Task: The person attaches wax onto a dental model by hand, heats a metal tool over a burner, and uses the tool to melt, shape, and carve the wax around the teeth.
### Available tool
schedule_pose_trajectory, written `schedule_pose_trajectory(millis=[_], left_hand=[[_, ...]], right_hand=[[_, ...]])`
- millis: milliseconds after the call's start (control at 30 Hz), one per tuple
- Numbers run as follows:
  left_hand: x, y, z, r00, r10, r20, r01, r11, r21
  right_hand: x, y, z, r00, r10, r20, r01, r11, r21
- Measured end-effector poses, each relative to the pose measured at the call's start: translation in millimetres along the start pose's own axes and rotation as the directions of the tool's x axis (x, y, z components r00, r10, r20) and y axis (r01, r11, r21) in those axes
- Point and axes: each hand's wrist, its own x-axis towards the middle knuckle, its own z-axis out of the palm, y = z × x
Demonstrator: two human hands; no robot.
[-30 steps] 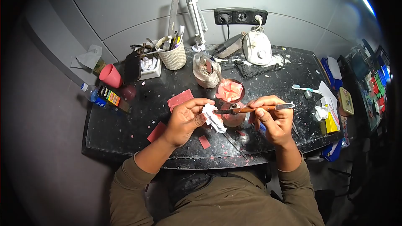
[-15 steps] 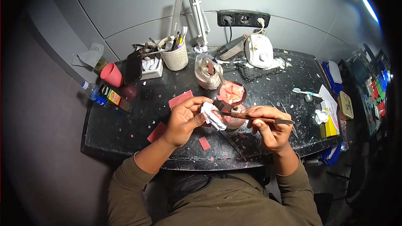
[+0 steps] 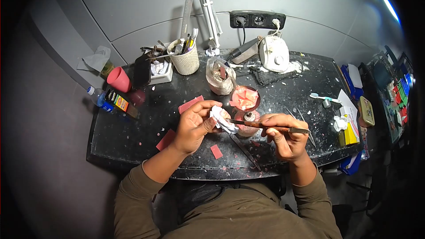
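Note:
My left hand (image 3: 195, 124) is closed around a white plaster dental cast (image 3: 224, 122), which has a pinkish patch on its upper face. In my right hand (image 3: 287, 137) is a wax knife (image 3: 261, 125) with a brown handle, held between thumb and fingers. Its metal tip touches the cast or lies right at it. Behind the knife stands a pink-stained spirit burner (image 3: 249, 118); no flame can be made out. A small pan (image 3: 252, 108) with pink wax pieces sits just beyond. Pink wax sheets (image 3: 191, 105) lie by my left hand.
At the back stand a cream pen basket (image 3: 185, 62), a bag-lined jar (image 3: 220, 79) and a white machine (image 3: 273, 53). A pink cup (image 3: 118, 79) and a bottle (image 3: 99, 98) are on the left. A metal tool (image 3: 245, 152) lies near the front; a toothbrush (image 3: 324, 98) lies right.
The cast has tilted in my left hand, so more of its pinkish face shows. The knife has shifted only slightly, its tip still at the cast.

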Motion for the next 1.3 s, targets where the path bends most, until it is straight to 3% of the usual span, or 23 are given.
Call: schedule_pose_trajectory(millis=[67,233,400,633,767,967,1067,1300], left_hand=[[-0.4,-1.3,0.2,1.0,0.019,0.01,-0.019,1.0,0.004],[-0.3,0.4,1.7,0.994,0.101,0.05,-0.104,0.993,0.059],[-1.4,3.2,3.7,0.989,0.135,0.058,-0.139,0.988,0.068],[-1.3,2.4,3.0,0.99,0.13,0.056,-0.136,0.985,0.108],[-1.0,1.3,2.7,0.988,0.147,0.056,-0.153,0.978,0.14],[-2.8,0.6,5.6,0.994,0.105,0.037,-0.107,0.993,0.051],[-1.7,1.2,4.8,0.993,0.112,0.031,-0.112,0.994,-0.011],[-1.1,0.2,2.8,0.981,0.186,0.052,-0.19,0.978,0.087]], right_hand=[[-1.2,1.4,0.6,1.0,-0.001,-0.006,0.001,1.0,0.001],[-1.5,1.0,6.0,0.979,0.192,-0.063,-0.167,0.945,0.279],[0.9,1.2,1.6,0.972,0.225,-0.071,-0.183,0.909,0.374],[2.2,3.0,2.9,0.999,0.026,-0.039,-0.019,0.985,0.171],[0.0,3.2,-0.1,0.999,0.045,0.013,-0.046,0.995,0.089],[-3.0,0.5,2.9,0.988,0.148,-0.036,-0.136,0.963,0.231],[-2.1,2.8,5.3,0.993,0.102,-0.059,-0.084,0.964,0.254],[-2.4,-0.2,9.4,0.974,0.21,-0.087,-0.177,0.941,0.288]])
